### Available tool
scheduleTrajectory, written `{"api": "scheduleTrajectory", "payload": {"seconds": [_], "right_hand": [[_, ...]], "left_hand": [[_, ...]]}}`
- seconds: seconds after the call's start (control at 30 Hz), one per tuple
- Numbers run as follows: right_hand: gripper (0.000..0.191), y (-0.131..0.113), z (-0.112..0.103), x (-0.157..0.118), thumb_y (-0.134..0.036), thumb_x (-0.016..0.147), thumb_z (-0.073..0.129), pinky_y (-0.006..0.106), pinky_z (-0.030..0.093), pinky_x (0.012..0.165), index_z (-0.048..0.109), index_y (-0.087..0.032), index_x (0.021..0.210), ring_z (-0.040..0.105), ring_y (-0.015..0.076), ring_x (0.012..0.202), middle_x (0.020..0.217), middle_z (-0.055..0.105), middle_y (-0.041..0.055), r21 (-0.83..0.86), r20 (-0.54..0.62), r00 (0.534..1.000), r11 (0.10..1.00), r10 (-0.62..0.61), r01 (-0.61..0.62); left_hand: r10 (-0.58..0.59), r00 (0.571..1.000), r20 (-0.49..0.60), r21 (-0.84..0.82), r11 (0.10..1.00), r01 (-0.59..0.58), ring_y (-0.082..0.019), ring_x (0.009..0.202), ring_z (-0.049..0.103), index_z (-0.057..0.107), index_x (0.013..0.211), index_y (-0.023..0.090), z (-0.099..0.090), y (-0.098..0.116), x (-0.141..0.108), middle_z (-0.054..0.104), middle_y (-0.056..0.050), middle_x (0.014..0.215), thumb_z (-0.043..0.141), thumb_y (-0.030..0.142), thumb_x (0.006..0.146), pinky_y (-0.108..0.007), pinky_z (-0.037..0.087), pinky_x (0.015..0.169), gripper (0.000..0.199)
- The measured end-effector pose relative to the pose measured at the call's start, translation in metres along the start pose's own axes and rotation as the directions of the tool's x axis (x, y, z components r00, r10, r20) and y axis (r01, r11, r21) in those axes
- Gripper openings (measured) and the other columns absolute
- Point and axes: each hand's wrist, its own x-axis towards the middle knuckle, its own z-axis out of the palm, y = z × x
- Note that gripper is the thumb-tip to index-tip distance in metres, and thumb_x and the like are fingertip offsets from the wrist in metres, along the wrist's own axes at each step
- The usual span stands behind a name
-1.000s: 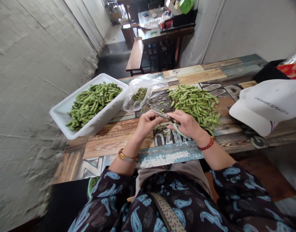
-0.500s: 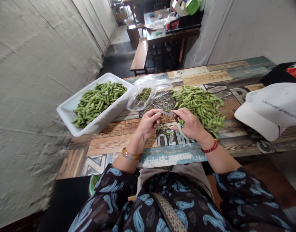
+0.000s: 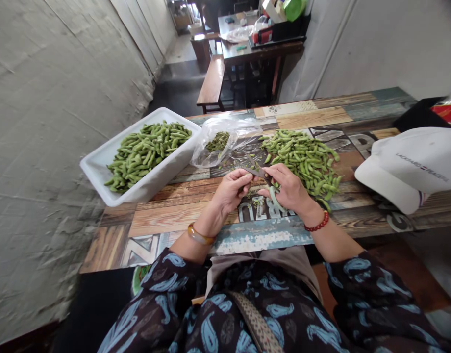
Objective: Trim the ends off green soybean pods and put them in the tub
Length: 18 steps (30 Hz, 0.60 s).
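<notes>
My right hand point(image 3: 287, 186) is closed round a pair of scissors point(image 3: 274, 195) with pale green handles. Their dark blades are parted and point left, towards the fingertips of my left hand point(image 3: 236, 187). That hand is closed in a pinch beside the blades; whatever it holds is hidden by the fingers. Beyond my right hand lies a loose pile of green edamame pods point(image 3: 302, 156). Small green trimmings point(image 3: 255, 200) are scattered on the tabletop under the scissors.
At the left stands a white plastic tub point(image 3: 152, 189) with many edamame pods point(image 3: 146, 152). A clear plastic bag point(image 3: 207, 156) with green scraps point(image 3: 218, 141) lies beside it. To the right is a white cap point(image 3: 409, 162) on the wood-patterned table point(image 3: 166, 215). A bench point(image 3: 212, 81) stands beyond.
My left hand has shifted slightly right, closer to my right hand and the scissors. The scissors stay in my right hand. The whole view has moved a little.
</notes>
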Motion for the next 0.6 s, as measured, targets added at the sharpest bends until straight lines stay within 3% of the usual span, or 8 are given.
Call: {"api": "scheduleTrajectory", "payload": {"seconds": [0.37,0.6], "right_hand": [[0.052,-0.001,-0.002,-0.001,-0.038,0.086,0.071,0.036,0.057,0.080,0.057,-0.024,0.134,0.065,0.0228,0.089,0.108,0.064,0.0095,-0.036,0.012,0.999,0.999,0.039,-0.038],[0.048,0.003,-0.005,-0.002,-0.037,0.087,0.070,0.033,0.057,0.074,0.060,-0.023,0.132,0.064,0.0202,0.079,0.109,0.065,0.0098,-0.086,-0.021,0.996,0.993,0.084,-0.086]], "left_hand": [[0.038,0.999,-0.007,0.033,0.999,-0.037,0.000,0.046,0.044,0.065,0.077,0.011,-0.005,0.003,0.003,0.065,-0.001,0.070,0.085,0.030,0.063,-0.012,0.025,0.039,0.030],[0.064,0.995,-0.071,-0.017,0.998,-0.065,-0.002,0.049,0.047,0.061,0.082,0.014,-0.010,0.008,0.005,0.065,0.000,0.072,0.082,0.026,0.067,-0.011,0.029,0.041,0.029]]}}
